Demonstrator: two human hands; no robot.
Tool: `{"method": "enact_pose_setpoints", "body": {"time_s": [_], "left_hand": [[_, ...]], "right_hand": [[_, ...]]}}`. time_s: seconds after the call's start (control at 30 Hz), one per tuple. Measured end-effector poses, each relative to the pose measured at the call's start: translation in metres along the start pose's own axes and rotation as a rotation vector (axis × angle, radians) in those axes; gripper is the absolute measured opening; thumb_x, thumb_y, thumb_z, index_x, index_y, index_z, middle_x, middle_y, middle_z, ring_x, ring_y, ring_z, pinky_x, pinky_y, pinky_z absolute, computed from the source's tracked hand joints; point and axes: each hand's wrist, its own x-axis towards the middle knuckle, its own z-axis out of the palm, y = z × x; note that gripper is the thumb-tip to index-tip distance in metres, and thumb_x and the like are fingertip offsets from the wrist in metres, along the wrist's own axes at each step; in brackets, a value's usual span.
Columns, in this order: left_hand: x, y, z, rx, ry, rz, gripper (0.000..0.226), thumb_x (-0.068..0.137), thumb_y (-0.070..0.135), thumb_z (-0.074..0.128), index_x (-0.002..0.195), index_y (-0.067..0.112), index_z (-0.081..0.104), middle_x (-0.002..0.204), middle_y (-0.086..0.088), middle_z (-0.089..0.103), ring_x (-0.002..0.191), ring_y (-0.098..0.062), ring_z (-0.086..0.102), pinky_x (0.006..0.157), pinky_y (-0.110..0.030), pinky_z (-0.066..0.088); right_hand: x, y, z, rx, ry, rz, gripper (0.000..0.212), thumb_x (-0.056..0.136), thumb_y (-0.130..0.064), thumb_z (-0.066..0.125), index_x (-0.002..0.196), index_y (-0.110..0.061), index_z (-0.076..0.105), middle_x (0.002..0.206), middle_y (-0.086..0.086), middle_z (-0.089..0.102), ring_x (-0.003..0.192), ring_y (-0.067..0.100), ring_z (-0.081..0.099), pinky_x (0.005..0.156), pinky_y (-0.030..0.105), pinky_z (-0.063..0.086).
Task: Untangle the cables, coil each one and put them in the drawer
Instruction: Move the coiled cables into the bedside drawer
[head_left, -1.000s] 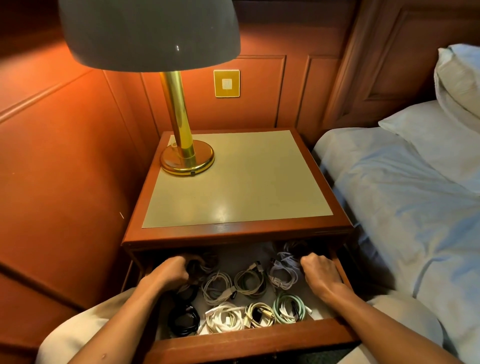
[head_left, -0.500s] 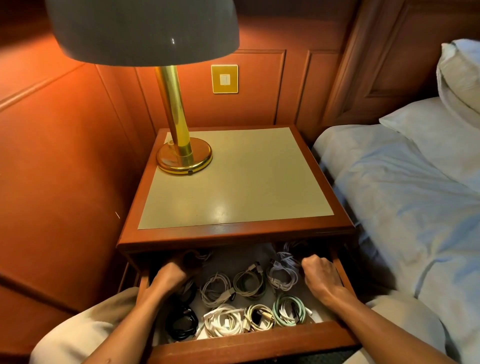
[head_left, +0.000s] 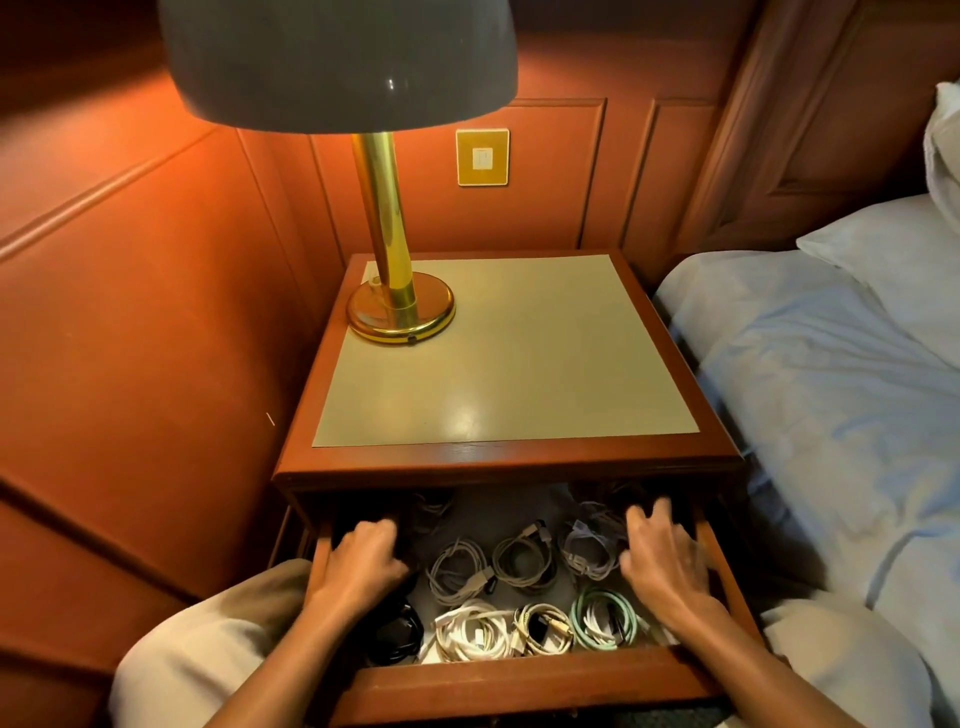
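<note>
Open drawer (head_left: 530, 680) of coiled cables (head_left: 519, 561), both hands reached deeper than before, left hand (head_left: 363, 561) curled, grasp unclear, right hand (head_left: 660, 556) loosely spread, empty.

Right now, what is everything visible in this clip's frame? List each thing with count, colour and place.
Coiled cables: about eight visible, grey, white, beige, mint green, black; lying in the drawer.
Wooden drawer: one, reddish brown; pulled open under the nightstand top.
Wooden nightstand: one, reddish brown with a pale green inlaid top; between wall and bed.
Brass table lamp: one, gold stem and base, dark shade; back left of the top.
Wall switch plate: one, gold; on the panelling behind.
Bed with pale blue sheet: one; right.
White pillows: two; far right.
Left hand: in the drawer's left side.
Right hand: in the drawer's right side.
</note>
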Motion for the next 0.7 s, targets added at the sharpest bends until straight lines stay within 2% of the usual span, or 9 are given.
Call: {"method": "enact_pose_setpoints", "body": {"time_s": [0.07, 0.17, 0.27, 0.33, 0.5, 0.6, 0.7], "left_hand": [[-0.009, 0.003, -0.001, 0.036, 0.048, 0.002, 0.019, 0.092, 0.035, 0.058, 0.091, 0.019, 0.048, 0.111, -0.008, 0.064, 0.109, -0.029, 0.062, 0.086, -0.036, 0.043], [-0.018, 0.001, 0.007, 0.049, 0.012, 0.005, 0.018, 0.093, 0.034, 0.056, 0.090, 0.019, 0.048, 0.111, -0.008, 0.064, 0.107, -0.030, 0.062, 0.081, -0.036, 0.045], [-0.023, -0.007, 0.018, 0.103, 0.049, 0.052, 0.008, 0.092, 0.028, 0.054, 0.088, 0.021, 0.053, 0.107, -0.005, 0.067, 0.104, -0.026, 0.063, 0.082, -0.036, 0.045], [-0.028, -0.008, 0.023, 0.146, 0.091, 0.066, 0.008, 0.092, 0.022, 0.053, 0.092, 0.021, 0.061, 0.104, -0.004, 0.067, 0.103, -0.023, 0.062, 0.082, -0.035, 0.045], [-0.033, -0.005, 0.024, 0.121, 0.148, 0.051, 0.016, 0.093, 0.017, 0.051, 0.097, 0.019, 0.066, 0.105, -0.003, 0.068, 0.105, -0.024, 0.061, 0.081, -0.035, 0.046], [-0.033, -0.009, 0.025, 0.089, 0.164, 0.079, 0.019, 0.096, 0.022, 0.049, 0.100, 0.018, 0.068, 0.107, -0.003, 0.067, 0.106, -0.023, 0.060, 0.087, -0.034, 0.045], [-0.035, -0.012, 0.028, 0.112, 0.152, 0.089, 0.020, 0.096, 0.017, 0.047, 0.105, 0.018, 0.065, 0.113, -0.002, 0.064, 0.112, -0.021, 0.058, 0.100, -0.034, 0.040]], "right_hand": [[-0.011, -0.007, 0.002, 0.041, 0.030, -0.038, 0.035, 0.097, -0.033, 0.054, 0.129, -0.022, 0.047, 0.133, 0.005, 0.042, 0.106, 0.020, 0.060, 0.073, 0.026, 0.051], [-0.028, -0.027, 0.006, 0.142, -0.059, -0.233, 0.034, 0.099, -0.037, 0.048, 0.132, -0.030, 0.051, 0.130, -0.005, 0.053, 0.118, 0.015, 0.054, 0.084, 0.029, 0.048], [-0.042, -0.055, 0.012, 0.295, -0.178, -0.431, 0.032, 0.097, -0.035, 0.050, 0.128, -0.031, 0.059, 0.122, -0.006, 0.059, 0.116, 0.015, 0.055, 0.089, 0.031, 0.047], [-0.041, -0.075, 0.016, 0.334, -0.173, -0.501, 0.031, 0.098, -0.033, 0.049, 0.126, -0.027, 0.060, 0.120, -0.003, 0.058, 0.116, 0.017, 0.054, 0.091, 0.033, 0.047], [-0.009, -0.125, 0.011, 0.313, -0.135, -0.513, 0.028, 0.101, -0.029, 0.046, 0.123, -0.017, 0.058, 0.117, 0.010, 0.055, 0.110, 0.030, 0.054, 0.085, 0.039, 0.047], [0.009, -0.152, 0.006, 0.242, -0.238, -0.478, 0.024, 0.097, -0.017, 0.048, 0.117, -0.008, 0.057, 0.118, 0.018, 0.059, 0.110, 0.039, 0.058, 0.078, 0.039, 0.045], [0.019, -0.172, 0.016, 0.242, -0.382, -0.491, 0.026, 0.095, -0.010, 0.049, 0.120, -0.007, 0.055, 0.124, 0.020, 0.060, 0.113, 0.040, 0.058, 0.083, 0.040, 0.047]]}}
